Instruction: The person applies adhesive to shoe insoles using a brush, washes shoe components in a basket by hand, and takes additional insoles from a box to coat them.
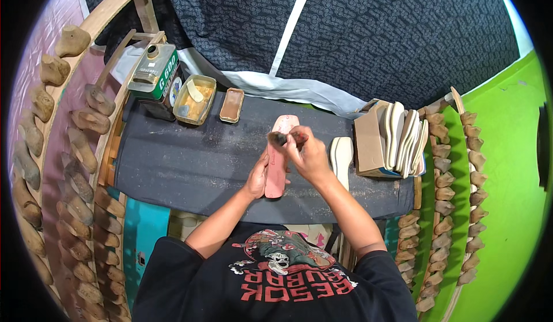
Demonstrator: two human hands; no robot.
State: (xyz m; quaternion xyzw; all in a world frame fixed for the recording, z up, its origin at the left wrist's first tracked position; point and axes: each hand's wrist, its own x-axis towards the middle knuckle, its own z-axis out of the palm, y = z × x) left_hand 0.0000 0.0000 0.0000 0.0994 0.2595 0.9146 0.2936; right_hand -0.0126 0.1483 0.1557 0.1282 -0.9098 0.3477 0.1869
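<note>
My left hand (257,174) is closed around the edge of a long pink insole (276,175), holding it upright in front of me over the table. Pinched in my right hand (310,157) is a brush (277,140) with a dark head, which lies against the upper part of the insole. Its handle is mostly covered by my fingers. Just right of that hand a cream sole (341,159) rests on the table.
A dark cloth covers the table (190,166). At its back left stand a green metal can (152,77), a yellowish tub (183,114) and a small brown tray (232,104). A cardboard box (368,143) of cream soles (394,134) sits right. Shelves of wooden shoe lasts (80,149) flank both sides.
</note>
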